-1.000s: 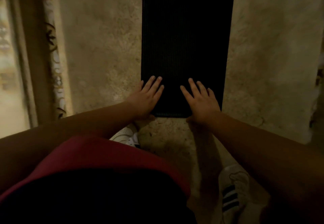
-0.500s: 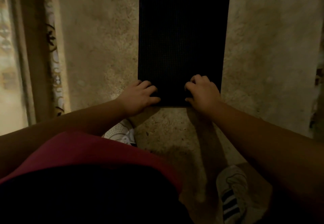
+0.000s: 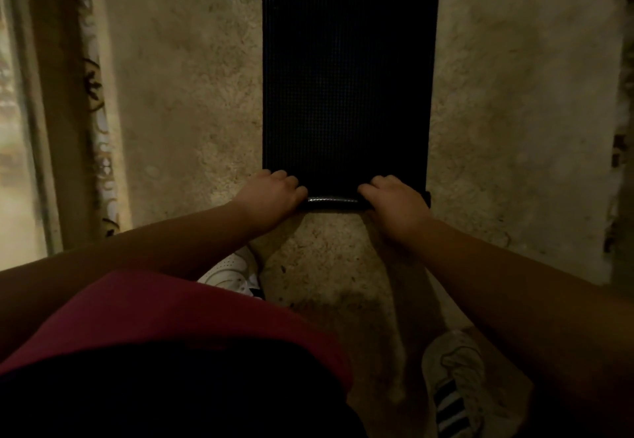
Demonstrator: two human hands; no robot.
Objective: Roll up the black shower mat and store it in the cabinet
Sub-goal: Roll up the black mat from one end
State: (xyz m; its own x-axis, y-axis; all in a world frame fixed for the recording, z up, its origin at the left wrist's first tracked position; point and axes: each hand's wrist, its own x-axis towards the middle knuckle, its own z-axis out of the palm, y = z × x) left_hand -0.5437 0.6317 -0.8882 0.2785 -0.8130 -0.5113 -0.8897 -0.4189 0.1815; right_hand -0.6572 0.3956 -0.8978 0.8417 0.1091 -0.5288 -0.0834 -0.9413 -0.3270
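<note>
The black shower mat (image 3: 346, 81) lies flat on a beige carpet, long side running away from me. Its near edge is curled into a thin shiny roll (image 3: 331, 201). My left hand (image 3: 271, 195) grips the roll's left end with curled fingers. My right hand (image 3: 396, 202) grips the roll towards its right end, and a short stub of roll sticks out past it. The cabinet is not in view.
The beige carpet (image 3: 514, 129) surrounds the mat. A patterned curtain or rug border (image 3: 97, 122) runs down the left beside a bright floor strip. My white striped shoes (image 3: 453, 382) stand near the bottom, one partly hidden under my red and black clothing.
My flat, spread hands closed on the mat's near edge and rolled it away from me. The flat part of the mat is now shorter and a thin roll has formed.
</note>
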